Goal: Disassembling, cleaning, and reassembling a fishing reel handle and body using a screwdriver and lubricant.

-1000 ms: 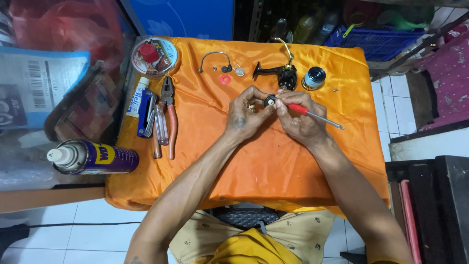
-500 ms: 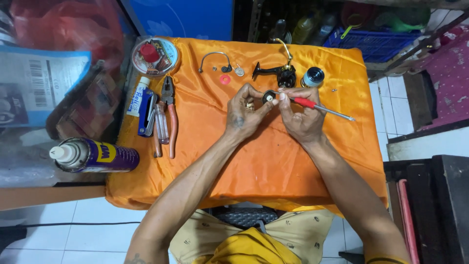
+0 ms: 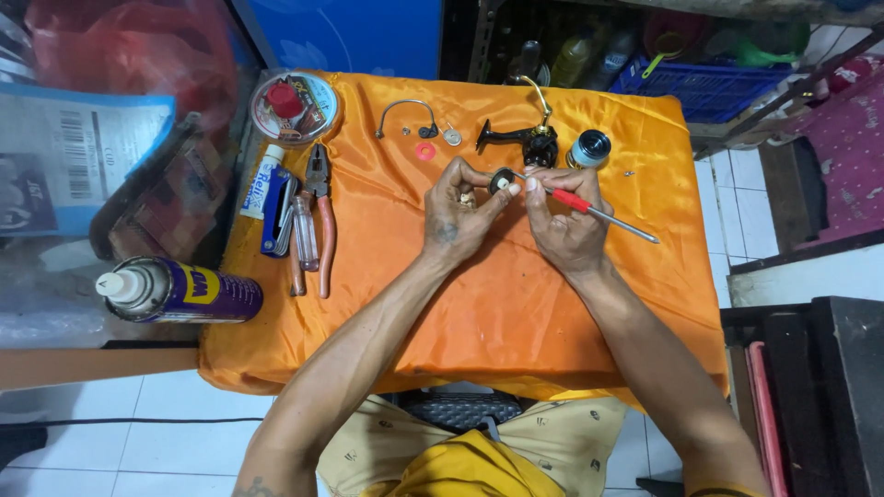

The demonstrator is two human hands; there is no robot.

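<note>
Both hands are meeting over the middle of the orange satin cloth (image 3: 479, 304) that is covering the small table. The left hand (image 3: 458, 213) is pinching a small round black metal part (image 3: 502, 181) between thumb and fingertips, holding it just above the cloth. The right hand (image 3: 564, 221) is closing around a thin screwdriver with a red handle and a long steel shank (image 3: 589, 208), and its tip is pointing into the round part.

Judging by this, the person is working on a fastener or seat in that part, which looks like 1 piece of the dismantled black and gold fishing reel body (image 3: 527, 138) lying just beyond the hands. Whether the tip is seated is too small to tell.

The next move is calling for a firm left-hand pinch, so that the part is not spinning, and light, straight pressure along the screwdriver, since a slip would be driving the tip toward the left fingers.

Beside the reel body are lying a curved wire bail arm (image 3: 405, 115), a small red washer (image 3: 424, 151) and a silver spool (image 3: 589, 147). A pair of orange-handled pliers (image 3: 321, 216) is resting at the left edge.
</note>
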